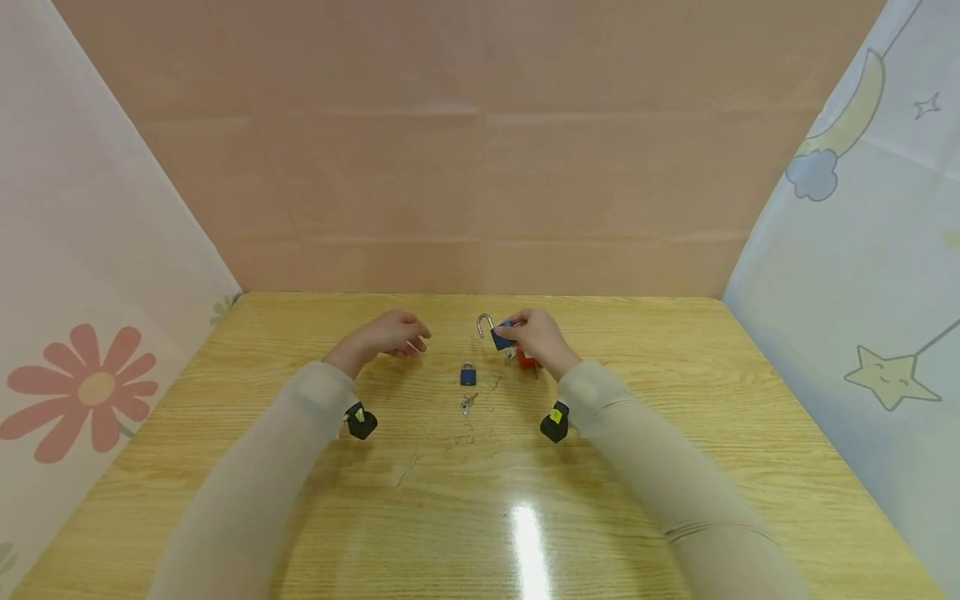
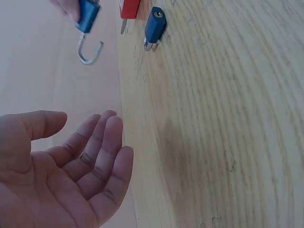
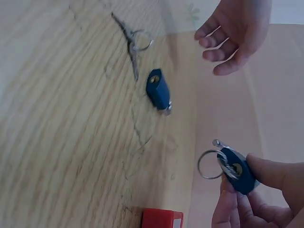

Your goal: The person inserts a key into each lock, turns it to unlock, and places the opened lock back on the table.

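My right hand (image 1: 542,337) pinches a blue padlock (image 1: 502,337) between thumb and fingers, raised over the table's far half. Its shackle (image 2: 89,54) is swung open. From its keyhole face hangs a key ring (image 3: 209,164), with a key at the keyhole. To the left, my left hand (image 1: 390,333) hovers with loosely bent fingers, palm facing inward and holding nothing. Between the hands, a second blue padlock (image 1: 468,376) lies on the table with its shackle closed. Nearer to me lie two keys on a ring (image 1: 468,404).
A red block-shaped thing (image 1: 527,359) with a thin metal part sits just beneath my right hand, partly hidden by it. The wooden table (image 1: 420,533) ends at a pinkish back wall (image 1: 480,183). Patterned side panels stand left and right.
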`<state>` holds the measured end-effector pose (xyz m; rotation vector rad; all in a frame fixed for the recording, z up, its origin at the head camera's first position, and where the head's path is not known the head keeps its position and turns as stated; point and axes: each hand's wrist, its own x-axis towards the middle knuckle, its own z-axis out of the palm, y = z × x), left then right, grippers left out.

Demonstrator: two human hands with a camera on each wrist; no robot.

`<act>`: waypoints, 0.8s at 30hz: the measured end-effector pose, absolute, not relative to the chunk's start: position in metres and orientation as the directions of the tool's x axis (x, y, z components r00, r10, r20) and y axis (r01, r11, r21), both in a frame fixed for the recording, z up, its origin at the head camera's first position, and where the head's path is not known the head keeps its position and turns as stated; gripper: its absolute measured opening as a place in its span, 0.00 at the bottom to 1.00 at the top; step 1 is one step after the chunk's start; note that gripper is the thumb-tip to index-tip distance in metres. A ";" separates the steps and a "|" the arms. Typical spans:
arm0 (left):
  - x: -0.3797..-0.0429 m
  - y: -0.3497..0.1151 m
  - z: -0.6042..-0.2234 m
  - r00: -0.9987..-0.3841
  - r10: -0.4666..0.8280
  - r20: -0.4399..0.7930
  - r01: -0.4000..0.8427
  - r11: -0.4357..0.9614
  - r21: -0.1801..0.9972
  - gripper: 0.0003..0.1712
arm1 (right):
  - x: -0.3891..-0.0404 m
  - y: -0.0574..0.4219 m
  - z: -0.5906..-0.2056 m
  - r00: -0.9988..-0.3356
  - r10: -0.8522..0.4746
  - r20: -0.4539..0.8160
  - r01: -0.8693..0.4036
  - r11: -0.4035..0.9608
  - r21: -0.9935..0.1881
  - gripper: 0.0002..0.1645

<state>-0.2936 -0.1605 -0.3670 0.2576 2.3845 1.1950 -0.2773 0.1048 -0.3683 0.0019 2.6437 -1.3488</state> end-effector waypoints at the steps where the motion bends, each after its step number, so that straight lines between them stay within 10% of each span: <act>1: -0.294 -0.161 -0.367 -0.878 0.362 -0.314 -0.034 0.607 0.794 0.24 | -0.281 0.103 -0.370 -0.986 -0.071 -0.150 0.078 0.601 -0.796 0.24; 24: -0.289 -0.151 -0.364 -0.861 0.380 -0.339 -0.039 0.614 0.788 0.24 | -0.296 0.083 -0.390 -0.996 -0.063 -0.055 -0.037 0.924 -0.381 0.13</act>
